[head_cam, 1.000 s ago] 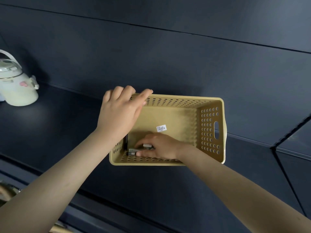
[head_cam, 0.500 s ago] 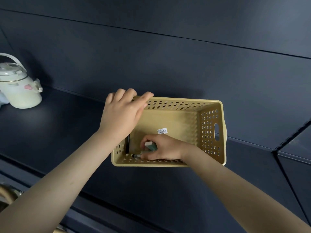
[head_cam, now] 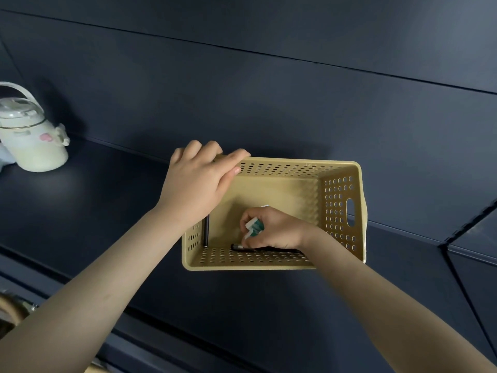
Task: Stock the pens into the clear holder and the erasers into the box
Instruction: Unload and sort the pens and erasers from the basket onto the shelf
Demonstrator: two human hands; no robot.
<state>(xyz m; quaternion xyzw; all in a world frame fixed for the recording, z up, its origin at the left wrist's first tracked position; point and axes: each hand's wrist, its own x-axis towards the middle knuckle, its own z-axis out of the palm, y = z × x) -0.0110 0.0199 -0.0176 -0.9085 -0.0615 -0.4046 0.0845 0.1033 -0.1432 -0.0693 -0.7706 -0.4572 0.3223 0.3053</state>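
Observation:
A yellow perforated basket point(head_cam: 341, 211) stands on a dark shelf. My left hand point(head_cam: 196, 184) grips its far left corner, fingers curled over the rim. Inside the basket my right hand point(head_cam: 274, 230) holds a white eraser with a green sleeve point(head_cam: 255, 228) between its fingers. Just under that hand a dark pen point(head_cam: 239, 247) lies along the basket's near wall. Another dark pen point(head_cam: 206, 230) lies against the left wall, partly hidden by my left wrist. No clear holder shows in this view.
A pale green kettle with a handle point(head_cam: 32, 141) stands on the shelf at far left. The dark shelf board point(head_cam: 107, 205) runs left and right of the basket, with a dark back panel behind. A shelf divider edge point(head_cam: 468, 230) runs at the right.
My right hand has picked the eraser up off the basket floor and turned it so that its green sleeve shows. My left hand stays on the rim.

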